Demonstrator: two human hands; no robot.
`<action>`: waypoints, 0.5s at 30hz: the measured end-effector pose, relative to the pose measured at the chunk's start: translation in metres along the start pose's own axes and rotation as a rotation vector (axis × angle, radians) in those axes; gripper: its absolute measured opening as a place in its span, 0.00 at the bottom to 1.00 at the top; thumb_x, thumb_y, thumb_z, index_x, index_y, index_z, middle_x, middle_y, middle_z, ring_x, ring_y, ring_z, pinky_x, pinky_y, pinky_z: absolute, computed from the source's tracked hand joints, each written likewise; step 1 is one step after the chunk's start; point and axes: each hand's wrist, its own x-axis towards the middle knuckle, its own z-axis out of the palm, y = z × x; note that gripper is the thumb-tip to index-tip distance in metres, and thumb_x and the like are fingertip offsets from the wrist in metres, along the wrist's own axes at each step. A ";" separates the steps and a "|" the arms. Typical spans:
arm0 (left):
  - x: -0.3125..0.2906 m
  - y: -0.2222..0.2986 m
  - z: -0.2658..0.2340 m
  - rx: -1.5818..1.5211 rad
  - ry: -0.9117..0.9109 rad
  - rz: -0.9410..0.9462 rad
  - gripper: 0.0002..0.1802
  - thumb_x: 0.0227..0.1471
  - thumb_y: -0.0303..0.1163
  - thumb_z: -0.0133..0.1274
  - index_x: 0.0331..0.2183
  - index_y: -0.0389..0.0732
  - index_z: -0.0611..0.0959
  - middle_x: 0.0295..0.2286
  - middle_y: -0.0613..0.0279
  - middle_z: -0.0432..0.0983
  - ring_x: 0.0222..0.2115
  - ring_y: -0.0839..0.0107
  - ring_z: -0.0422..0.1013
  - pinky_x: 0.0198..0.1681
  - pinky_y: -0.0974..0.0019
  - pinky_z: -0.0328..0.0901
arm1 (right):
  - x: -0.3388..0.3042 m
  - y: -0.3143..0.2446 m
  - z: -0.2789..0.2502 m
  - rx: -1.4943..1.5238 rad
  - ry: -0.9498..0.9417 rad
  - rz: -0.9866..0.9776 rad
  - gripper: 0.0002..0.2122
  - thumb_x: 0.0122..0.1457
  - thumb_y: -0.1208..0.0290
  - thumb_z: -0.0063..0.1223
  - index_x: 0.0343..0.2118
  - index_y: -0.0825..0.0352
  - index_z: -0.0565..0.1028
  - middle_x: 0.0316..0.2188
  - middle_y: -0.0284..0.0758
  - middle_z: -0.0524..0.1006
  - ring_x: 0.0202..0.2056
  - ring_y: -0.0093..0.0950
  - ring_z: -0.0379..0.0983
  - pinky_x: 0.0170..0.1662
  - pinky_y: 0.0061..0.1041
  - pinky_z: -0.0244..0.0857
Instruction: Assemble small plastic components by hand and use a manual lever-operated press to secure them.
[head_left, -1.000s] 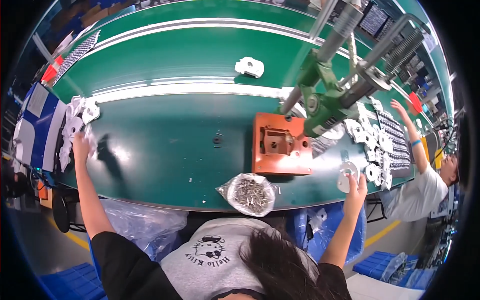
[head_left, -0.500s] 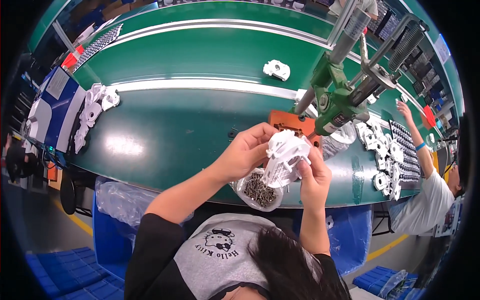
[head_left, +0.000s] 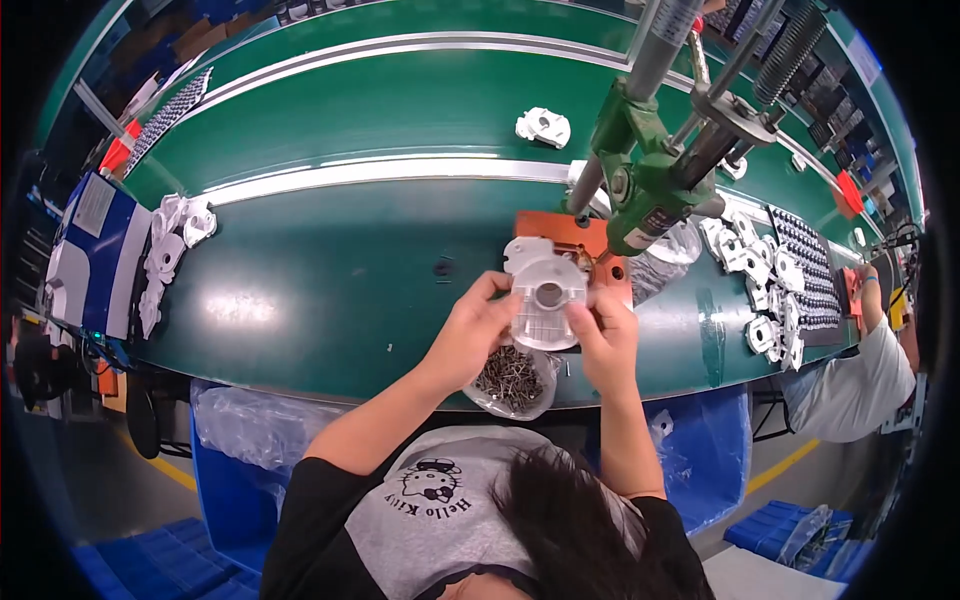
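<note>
Above the desk's (head_left: 300, 300) near edge, the left hand (head_left: 478, 335) and right hand (head_left: 604, 338) clamp a white housing (head_left: 545, 295) by its sides, face up, over the screw bag (head_left: 512, 378), before the orange jig (head_left: 565, 232) under the press (head_left: 650, 190).

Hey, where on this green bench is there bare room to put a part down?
Bare green bench lies between the pile of white parts at left and the left hand. The far belt is mostly bare apart from one white part. It is crowded right of the orange fixture, among the white parts.
</note>
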 end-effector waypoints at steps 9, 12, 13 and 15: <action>0.014 0.011 0.031 1.511 -0.115 0.613 0.10 0.45 0.28 0.54 0.33 0.39 0.75 0.33 0.57 0.74 0.32 0.69 0.73 0.34 0.67 0.67 | 0.067 0.024 -0.104 -0.398 0.200 0.020 0.07 0.52 0.74 0.48 0.27 0.73 0.75 0.19 0.30 0.73 0.23 0.17 0.66 0.28 0.16 0.60; 0.038 -0.005 0.024 1.977 -0.228 1.055 0.13 0.40 0.30 0.54 0.32 0.39 0.75 0.34 0.50 0.74 0.36 0.56 0.72 0.38 0.59 0.66 | 0.116 0.089 -0.147 -0.935 0.279 0.113 0.10 0.50 0.68 0.49 0.32 0.67 0.78 0.27 0.42 0.78 0.30 0.36 0.75 0.35 0.32 0.66; 0.041 -0.010 0.022 2.051 -0.191 1.004 0.13 0.41 0.30 0.52 0.33 0.40 0.75 0.35 0.47 0.73 0.38 0.54 0.71 0.41 0.57 0.65 | 0.128 0.090 -0.137 -1.060 0.219 0.166 0.10 0.48 0.67 0.49 0.30 0.67 0.78 0.27 0.43 0.77 0.32 0.41 0.74 0.37 0.36 0.66; 0.052 -0.021 0.019 2.113 -0.170 0.961 0.12 0.42 0.30 0.50 0.34 0.40 0.75 0.36 0.44 0.72 0.40 0.51 0.70 0.44 0.54 0.63 | 0.141 0.121 -0.141 -1.250 0.254 -0.013 0.10 0.48 0.67 0.49 0.27 0.67 0.78 0.26 0.43 0.77 0.31 0.42 0.73 0.37 0.38 0.67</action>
